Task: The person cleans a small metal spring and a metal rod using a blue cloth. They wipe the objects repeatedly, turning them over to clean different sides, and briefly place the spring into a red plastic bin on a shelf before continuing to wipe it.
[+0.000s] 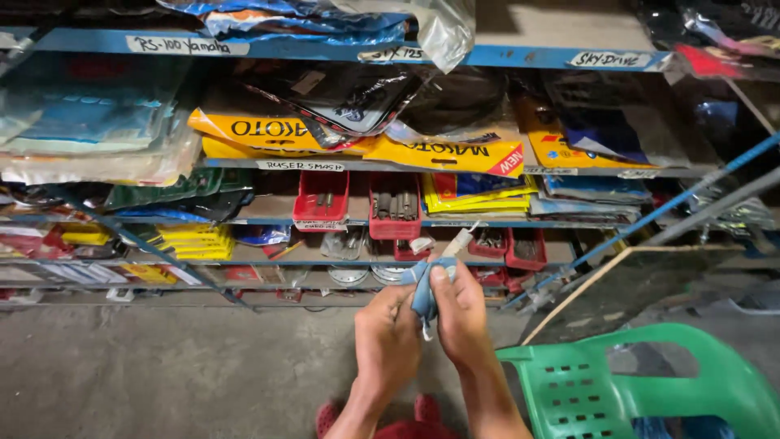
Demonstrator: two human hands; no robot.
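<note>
The left hand [387, 341] and right hand [461, 315] are pressed together around a blue cloth [422, 294], both pinching it, the right thumb on top. A small pale part [457, 241] sticks up out of the cloth. Past them stand blue shelves [520, 57] with red bins [322, 199] and yellow packets [443, 153]. A green chair [650, 386] sits just right, on a grey floor [162, 374].

Between the left hand [387, 337] and right hand [461, 317] was a light blue cloth [422, 297] around a whitish part [457, 241]. Beyond the hands stood blue-edged shelves [520, 57] with red bins [395, 206] and yellow packets with black and red lettering [447, 153]. To the right of the right hand was a green plastic chair [650, 386], and the floor [162, 366] to the left of the left hand was grey.
</note>
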